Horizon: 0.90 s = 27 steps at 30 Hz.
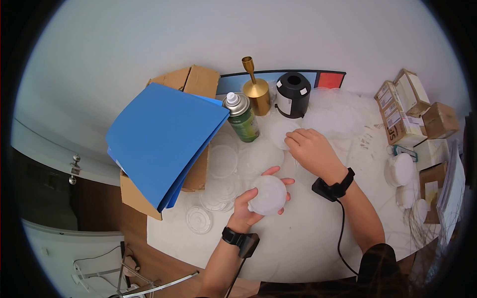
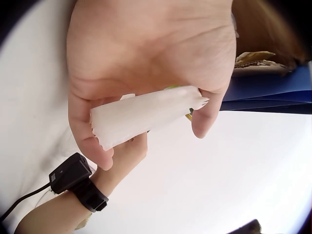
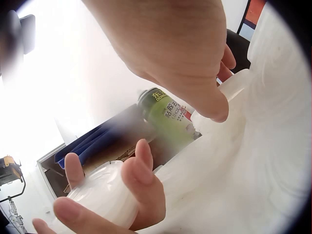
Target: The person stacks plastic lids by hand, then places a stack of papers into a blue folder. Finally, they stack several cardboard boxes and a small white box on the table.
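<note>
My left hand (image 1: 242, 209) grips a short stack of round, translucent plastic lids (image 1: 270, 195) above the front of the table, its fingers and thumb around the rim. In the left wrist view the same stack shows edge-on as a thick white band. Farther back, my right hand (image 1: 318, 153) pinches the edge of a translucent plastic lid (image 1: 279, 135) in front of the black cylinder. The right wrist view shows the thumb bent in at that lid's side, with the other fingers partly hidden behind the hand. More clear lids (image 1: 223, 161) lie loose left of the hands.
A green spray can (image 1: 243, 124), a gold candlestick (image 1: 258, 97) and a black cylinder (image 1: 293, 97) stand at the back. Blue folders (image 1: 164, 139) lean over a cardboard box (image 1: 198, 171) on the left. Small boxes (image 1: 400, 124) and white lid stacks (image 1: 399, 170) sit at the right.
</note>
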### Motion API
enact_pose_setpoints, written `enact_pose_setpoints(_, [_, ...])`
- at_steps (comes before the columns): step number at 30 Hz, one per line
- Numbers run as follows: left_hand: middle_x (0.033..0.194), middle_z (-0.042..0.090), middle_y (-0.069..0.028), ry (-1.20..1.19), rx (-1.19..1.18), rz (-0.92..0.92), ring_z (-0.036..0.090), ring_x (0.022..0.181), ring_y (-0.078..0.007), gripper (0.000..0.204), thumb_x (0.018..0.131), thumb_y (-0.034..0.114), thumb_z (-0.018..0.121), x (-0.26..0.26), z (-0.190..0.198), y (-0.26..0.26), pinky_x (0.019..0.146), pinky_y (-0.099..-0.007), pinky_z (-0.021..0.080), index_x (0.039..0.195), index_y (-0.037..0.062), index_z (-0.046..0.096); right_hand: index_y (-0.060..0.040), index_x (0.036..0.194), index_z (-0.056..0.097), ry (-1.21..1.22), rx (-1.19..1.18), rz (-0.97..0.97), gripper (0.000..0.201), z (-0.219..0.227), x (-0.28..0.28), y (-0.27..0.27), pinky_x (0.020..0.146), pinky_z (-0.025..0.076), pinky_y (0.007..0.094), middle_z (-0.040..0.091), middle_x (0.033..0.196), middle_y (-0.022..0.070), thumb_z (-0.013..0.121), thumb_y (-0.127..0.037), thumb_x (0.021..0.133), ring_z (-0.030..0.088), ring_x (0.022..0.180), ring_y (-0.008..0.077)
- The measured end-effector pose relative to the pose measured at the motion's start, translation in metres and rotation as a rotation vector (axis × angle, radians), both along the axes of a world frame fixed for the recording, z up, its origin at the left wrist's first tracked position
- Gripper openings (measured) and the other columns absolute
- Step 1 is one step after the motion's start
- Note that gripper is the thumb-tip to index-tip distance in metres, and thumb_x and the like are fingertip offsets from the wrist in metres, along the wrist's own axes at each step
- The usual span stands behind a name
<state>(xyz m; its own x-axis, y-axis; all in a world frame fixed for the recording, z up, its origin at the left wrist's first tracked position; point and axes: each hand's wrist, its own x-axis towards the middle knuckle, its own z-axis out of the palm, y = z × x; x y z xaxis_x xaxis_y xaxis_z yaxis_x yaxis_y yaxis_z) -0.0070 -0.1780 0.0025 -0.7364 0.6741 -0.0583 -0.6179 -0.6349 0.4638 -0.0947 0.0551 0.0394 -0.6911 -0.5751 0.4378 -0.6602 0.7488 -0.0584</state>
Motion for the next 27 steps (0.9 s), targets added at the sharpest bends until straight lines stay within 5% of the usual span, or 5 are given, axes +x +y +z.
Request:
enact_pose_setpoints(2, [0.134,0.055,-0.0248,0.023,-0.024,-0.018,0.060,0.118,-0.0424,0.091,0.086,0.047,0.072,0.001,0.001,0.005,0.081,-0.0495,0.058,0.159,0.0121,0.032,-0.0025,0.104,0.068,-0.074,0.004,0.005,0.027,0.007,0.020,0.011,0.086,0.056,0.0394,0.072,0.114,0.0096,0.076,-0.008,0.079,0.069,0.107,0.0272])
enact_pose_setpoints(14, [0.134,0.054,-0.0284,0.106,-0.102,-0.197,0.063,0.114,-0.0423,0.097,0.078,0.048,0.076,0.016,0.008,0.012,0.079,-0.0493,0.059,0.157,0.0074,0.036,-0.0050,0.094,0.065,-0.048,-0.334,-0.176,0.021,0.057,0.077,0.058,0.075,0.055,0.0360,0.068,0.099,0.0049,0.079,-0.007,0.079,0.066,0.092,0.0254])
enact_pose_setpoints(17, [0.144,0.050,-0.0275,0.222,-0.084,-0.090,0.065,0.114,-0.0364,0.098,0.078,0.045,0.077,0.023,0.033,-0.004,0.083,-0.0465,0.061,0.157,0.0069,0.034,-0.0043,0.093,0.066,-0.092,-0.174,-0.161,0.023,0.057,0.081,0.050,0.077,0.053,0.0364,0.066,0.101,0.0064,0.082,-0.009,0.076,0.064,0.095,0.0260])
enact_pose_setpoints(23, [0.155,0.039,-0.0312,0.314,-0.662,0.599,0.067,0.107,-0.0384,0.093,0.081,0.049,0.070,0.094,0.073,-0.086,0.074,-0.0478,0.062,0.157,0.0086,0.035,-0.0013,0.095,0.070,-0.098,-0.139,0.134,0.030,0.063,0.078,-0.002,0.093,0.049,0.0407,0.062,0.111,0.0134,0.083,-0.024,0.079,0.056,0.115,0.0307])
enact_pose_setpoints(27, [0.161,0.036,-0.0227,0.170,-0.845,0.864,0.068,0.110,-0.0364,0.086,0.086,0.043,0.064,0.132,0.067,-0.138,0.079,-0.0468,0.062,0.160,0.0102,0.034,0.0026,0.118,0.065,-0.359,-0.176,0.335,0.050,0.035,0.048,-0.090,0.103,0.047,0.0429,0.057,0.136,0.0203,0.082,-0.029,0.083,0.050,0.132,0.0365])
